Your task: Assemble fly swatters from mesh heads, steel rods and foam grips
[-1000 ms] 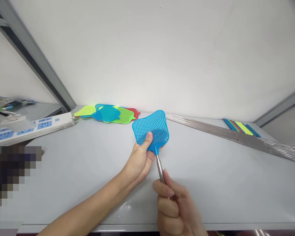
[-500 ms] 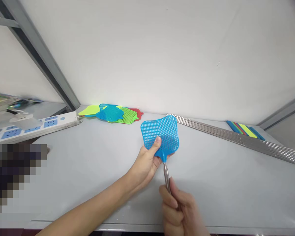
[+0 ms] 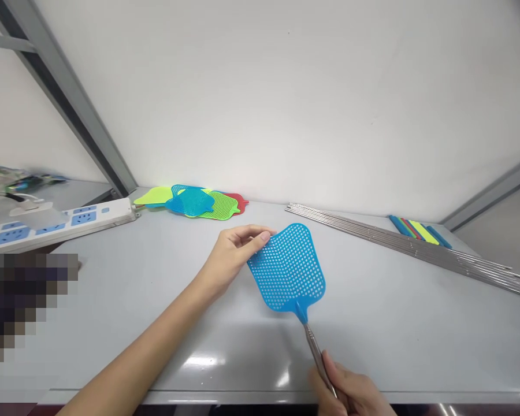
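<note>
A blue fly swatter (image 3: 290,268) with a perforated square head and a metal rod handle is held above the table. My left hand (image 3: 238,251) pinches the upper left corner of the head between thumb and fingers. Lower down, my right hand (image 3: 346,384) is wrapped round the metal handle (image 3: 318,355); its lower fingers are partly cut off by the frame. The head joins the rod at a narrow blue neck.
Against the back wall lies a pile of loose yellow, blue, green and red swatter heads (image 3: 195,201). Several metal rods (image 3: 385,237) stretch along the right, with coloured plastic grips (image 3: 420,230) behind them. A white power strip (image 3: 112,214) sits at left on the grey table (image 3: 156,312).
My left hand has shifted from the neck and lower part of the head to its upper left corner. The swatter has tilted and moved lower and right, along with my right hand.
</note>
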`<action>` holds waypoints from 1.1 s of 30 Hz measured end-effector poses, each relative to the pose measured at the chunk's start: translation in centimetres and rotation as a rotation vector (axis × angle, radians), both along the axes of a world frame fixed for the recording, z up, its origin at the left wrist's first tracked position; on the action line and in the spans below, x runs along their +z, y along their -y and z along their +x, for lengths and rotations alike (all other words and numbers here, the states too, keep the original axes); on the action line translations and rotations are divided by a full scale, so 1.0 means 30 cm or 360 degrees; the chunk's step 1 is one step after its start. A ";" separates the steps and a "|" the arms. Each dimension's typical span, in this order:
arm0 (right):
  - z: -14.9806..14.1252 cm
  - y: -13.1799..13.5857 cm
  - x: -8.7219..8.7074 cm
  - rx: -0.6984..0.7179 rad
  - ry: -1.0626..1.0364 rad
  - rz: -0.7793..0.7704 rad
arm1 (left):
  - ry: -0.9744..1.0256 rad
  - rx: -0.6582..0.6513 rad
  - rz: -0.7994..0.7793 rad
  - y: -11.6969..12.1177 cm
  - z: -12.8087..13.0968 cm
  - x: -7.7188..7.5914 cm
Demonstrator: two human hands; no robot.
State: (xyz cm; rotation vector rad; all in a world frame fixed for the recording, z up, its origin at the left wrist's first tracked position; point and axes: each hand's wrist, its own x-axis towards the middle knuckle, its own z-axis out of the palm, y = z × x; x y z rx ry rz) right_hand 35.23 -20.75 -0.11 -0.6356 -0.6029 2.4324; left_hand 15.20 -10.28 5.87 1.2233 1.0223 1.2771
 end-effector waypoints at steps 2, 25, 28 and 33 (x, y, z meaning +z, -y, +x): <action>0.008 0.000 0.010 0.0054 0.0082 0.0024 | -0.0061 -0.0062 0.0084 0.000 -0.002 0.005; 0.046 -0.004 0.050 0.0292 -0.0045 0.0023 | -0.0064 -0.0692 -0.0176 -0.019 -0.080 0.026; 0.039 0.002 0.045 0.0312 -0.0165 0.0006 | 0.0124 -0.0814 -0.0299 -0.020 -0.106 0.022; 0.018 0.037 0.009 0.0093 -0.0243 0.0045 | 0.0410 -0.0934 -0.0474 -0.020 -0.106 -0.004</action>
